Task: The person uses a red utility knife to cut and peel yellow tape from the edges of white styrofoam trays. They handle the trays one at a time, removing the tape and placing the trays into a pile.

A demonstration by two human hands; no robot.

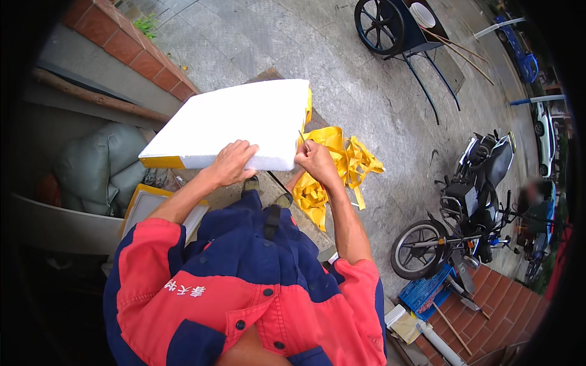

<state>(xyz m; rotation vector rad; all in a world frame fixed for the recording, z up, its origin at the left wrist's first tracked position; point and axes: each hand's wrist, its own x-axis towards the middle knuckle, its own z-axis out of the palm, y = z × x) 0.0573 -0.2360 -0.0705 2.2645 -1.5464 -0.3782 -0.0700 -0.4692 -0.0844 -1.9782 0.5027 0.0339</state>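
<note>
A large white foam box or lid [233, 114] with yellow tape along parts of its edges is held in front of me. My left hand [233, 161] grips its near edge, fingers spread on the white face and thumb at the side. At the right near corner, my right hand [316, 161] is closed around a thin, blade-like tool [301, 136], whose tip points at the taped edge; most of the tool is hidden in the fist. Crumpled yellow tape [341, 158] lies in a heap beside and below my right hand.
Left are a grey-green stuffed sack [98, 160], a tiled ledge [132, 52] and a yellow-edged white foam piece [137, 206]. Right stand a motorcycle [467, 206] and a blue crate [423, 290]. A handcart [407, 27] is ahead on the paving. A blurred person [533, 206] is at the far right.
</note>
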